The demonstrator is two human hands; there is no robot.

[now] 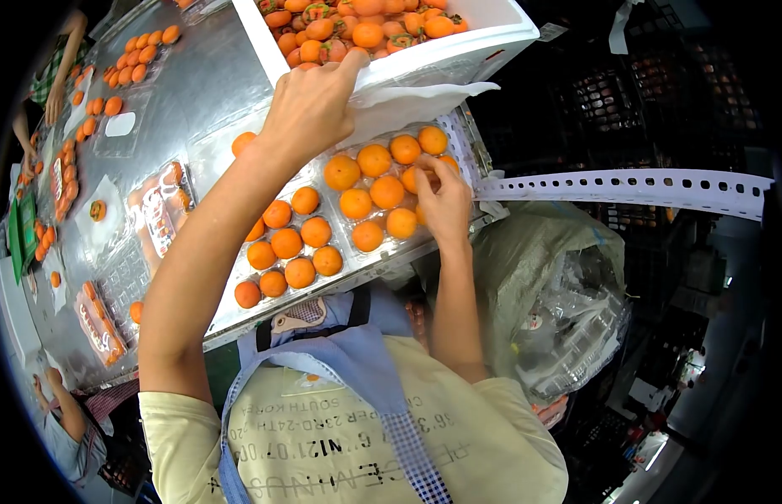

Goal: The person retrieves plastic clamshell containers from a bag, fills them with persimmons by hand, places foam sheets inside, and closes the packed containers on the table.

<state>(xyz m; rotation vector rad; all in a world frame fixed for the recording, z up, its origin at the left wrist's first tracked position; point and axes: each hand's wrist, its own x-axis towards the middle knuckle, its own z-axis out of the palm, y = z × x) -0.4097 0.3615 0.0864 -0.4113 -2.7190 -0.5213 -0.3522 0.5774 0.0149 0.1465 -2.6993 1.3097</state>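
My left hand [315, 105] is closed at the near wall of a white box [492, 42] full of orange fruits with green tops. A thin white sheet [399, 107] stretches rightward from under it. My right hand [445, 197], fingers bent, grips an orange fruit [410, 180] in the right-hand clear tray. Several more fruits fill the rows around it. To its left, another clear tray holds rows of smaller fruits [286, 244]. One loose fruit [243, 144] shows beside my left forearm.
Wrapped fruit packs [160, 210] and fruit rows [139, 57] lie across the metal table [202, 71]. Other people's arms [65, 71] show at the far left. A perforated white strip [634, 186] juts right above a bag of clear plastic trays [567, 328].
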